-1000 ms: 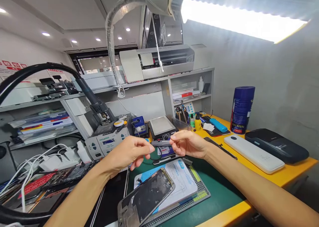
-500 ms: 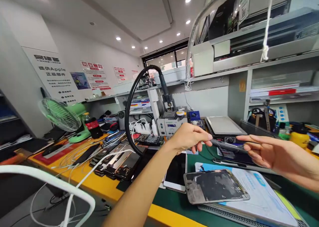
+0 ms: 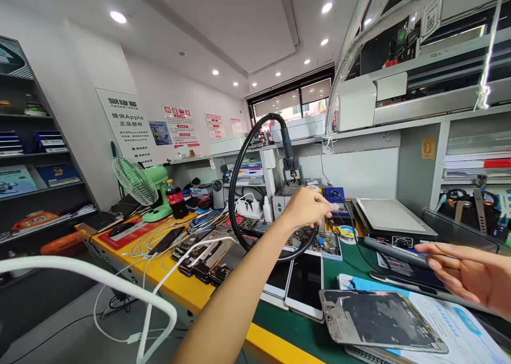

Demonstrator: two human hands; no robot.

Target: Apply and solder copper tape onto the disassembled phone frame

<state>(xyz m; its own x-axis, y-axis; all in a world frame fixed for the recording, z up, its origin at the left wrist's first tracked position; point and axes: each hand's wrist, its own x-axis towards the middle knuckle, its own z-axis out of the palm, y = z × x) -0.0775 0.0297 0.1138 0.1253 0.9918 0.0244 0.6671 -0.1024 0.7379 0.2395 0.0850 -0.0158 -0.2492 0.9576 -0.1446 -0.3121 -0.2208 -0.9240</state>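
Observation:
My right hand (image 3: 471,272) grips one end of a thin dark phone (image 3: 395,251), which is seen nearly edge-on and points left. My left hand (image 3: 307,207) is raised in front of the grey hot-air station, with its fingers drawn together. What its fingertips hold, if anything, cannot be made out. Below the right hand lies an opened phone shell (image 3: 379,319), grey and scuffed, on a white and blue booklet (image 3: 451,321). Two white-framed phones lie by the left forearm, the nearer one (image 3: 305,284) with its dark screen up.
A thick black hose (image 3: 235,178) loops down behind my left forearm. Dismantled phones (image 3: 203,255) and white cables crowd the yellow bench's left side. Behind the right hand stands a flat heating plate (image 3: 393,215). A white tube (image 3: 99,271) crosses the lower left, close to the camera.
My left hand has come away from the dark phone, leaving it in my right hand alone, and is now nearer the hot-air station. The view has turned left.

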